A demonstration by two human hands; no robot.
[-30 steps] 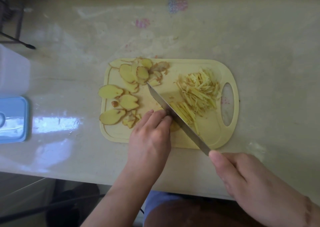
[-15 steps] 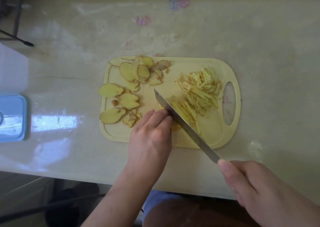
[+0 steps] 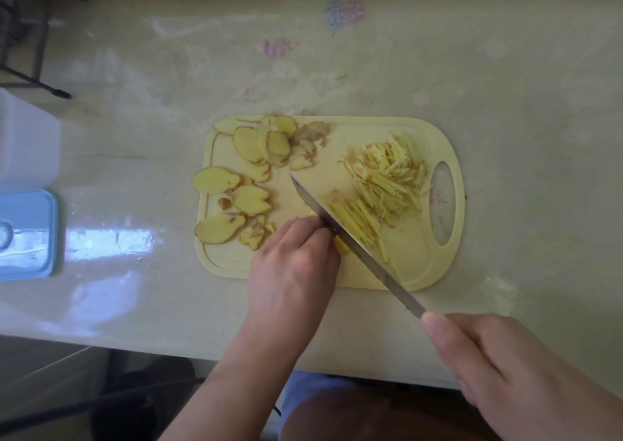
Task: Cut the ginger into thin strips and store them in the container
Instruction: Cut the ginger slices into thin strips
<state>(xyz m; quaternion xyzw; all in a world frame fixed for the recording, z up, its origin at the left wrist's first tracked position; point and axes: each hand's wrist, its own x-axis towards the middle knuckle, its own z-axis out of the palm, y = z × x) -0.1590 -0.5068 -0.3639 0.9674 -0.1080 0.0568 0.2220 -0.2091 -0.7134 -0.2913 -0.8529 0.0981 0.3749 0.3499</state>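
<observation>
A pale yellow cutting board (image 3: 414,272) is seen on a glossy counter (image 3: 505,103). Ginger slices (image 3: 236,201) are spread over its left part, cut strips (image 3: 387,177) are piled near its handle hole. A slice is pinned by the left hand (image 3: 296,265), fingers curled, against the knife (image 3: 354,245), which is gripped by the right hand (image 3: 499,366). A blue lid (image 3: 27,235) is seen at the left edge.

The right hand (image 3: 512,370) hides the knife handle; blue lid (image 3: 25,235) cut off.

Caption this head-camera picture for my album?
Right hand guides a knife through ginger pinned by the left hand on a cutting board.
</observation>
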